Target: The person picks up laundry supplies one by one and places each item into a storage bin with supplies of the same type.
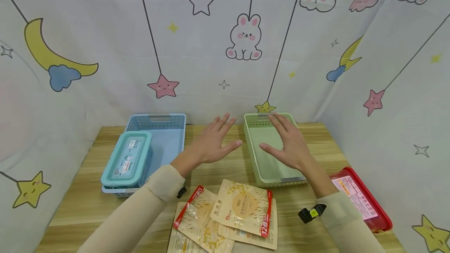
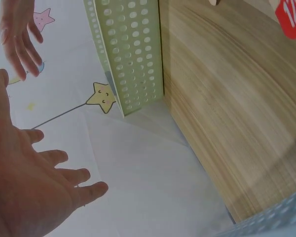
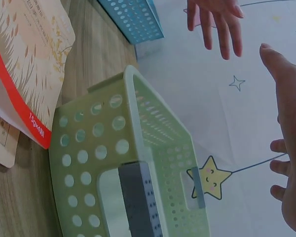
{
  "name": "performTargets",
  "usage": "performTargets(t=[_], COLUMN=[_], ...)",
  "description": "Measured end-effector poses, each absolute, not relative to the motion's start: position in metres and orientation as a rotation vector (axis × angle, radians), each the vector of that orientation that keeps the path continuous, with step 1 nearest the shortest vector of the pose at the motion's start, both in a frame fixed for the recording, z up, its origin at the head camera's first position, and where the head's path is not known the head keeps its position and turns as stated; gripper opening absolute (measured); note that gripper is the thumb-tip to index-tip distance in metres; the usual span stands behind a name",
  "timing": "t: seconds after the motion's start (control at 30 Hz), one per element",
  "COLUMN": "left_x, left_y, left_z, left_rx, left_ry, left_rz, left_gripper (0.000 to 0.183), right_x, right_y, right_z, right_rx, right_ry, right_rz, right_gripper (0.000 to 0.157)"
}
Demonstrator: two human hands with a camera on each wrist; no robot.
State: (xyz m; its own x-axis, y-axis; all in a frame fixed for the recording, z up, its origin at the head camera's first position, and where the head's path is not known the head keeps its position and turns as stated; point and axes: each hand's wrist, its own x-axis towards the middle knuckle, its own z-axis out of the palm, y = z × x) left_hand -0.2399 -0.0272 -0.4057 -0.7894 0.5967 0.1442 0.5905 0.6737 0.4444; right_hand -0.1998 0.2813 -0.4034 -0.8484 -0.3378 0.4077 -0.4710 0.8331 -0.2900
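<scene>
My left hand (image 1: 216, 141) is held in the air between the two baskets, fingers spread and nothing in it. My right hand (image 1: 288, 143), also bare with straight fingers, hovers over the green basket (image 1: 258, 167). Below the hands, several beige food pouches (image 1: 242, 206) with red strips lie overlapping on the table's near side. At the left stands a blue basket (image 1: 168, 136), and a teal-lidded container (image 1: 128, 159) rests tilted on its left part. Both hands show fingers apart in the left wrist view, with the green basket's perforated side (image 2: 133, 54) beyond them.
A red-lidded box (image 1: 362, 198) with a pink label sits at the table's right edge, partly behind my right forearm. The wood-grain table (image 1: 218, 171) ends at a white patterned curtain (image 1: 197, 57), which also runs along both sides.
</scene>
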Motion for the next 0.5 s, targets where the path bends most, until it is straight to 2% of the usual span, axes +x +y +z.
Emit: performTargets(t=[0.5], left_x=[-0.233], left_y=[0.002], left_z=[-0.415], left_rx=[1.094], left_ry=[2.796], left_rz=[0.787], left_gripper=[0.085], right_x=[-0.182], right_y=[0.325], right_z=[-0.403], right_rx=[0.409], right_ry=[-2.742], right_rz=[0.561], right_gripper=[0.083])
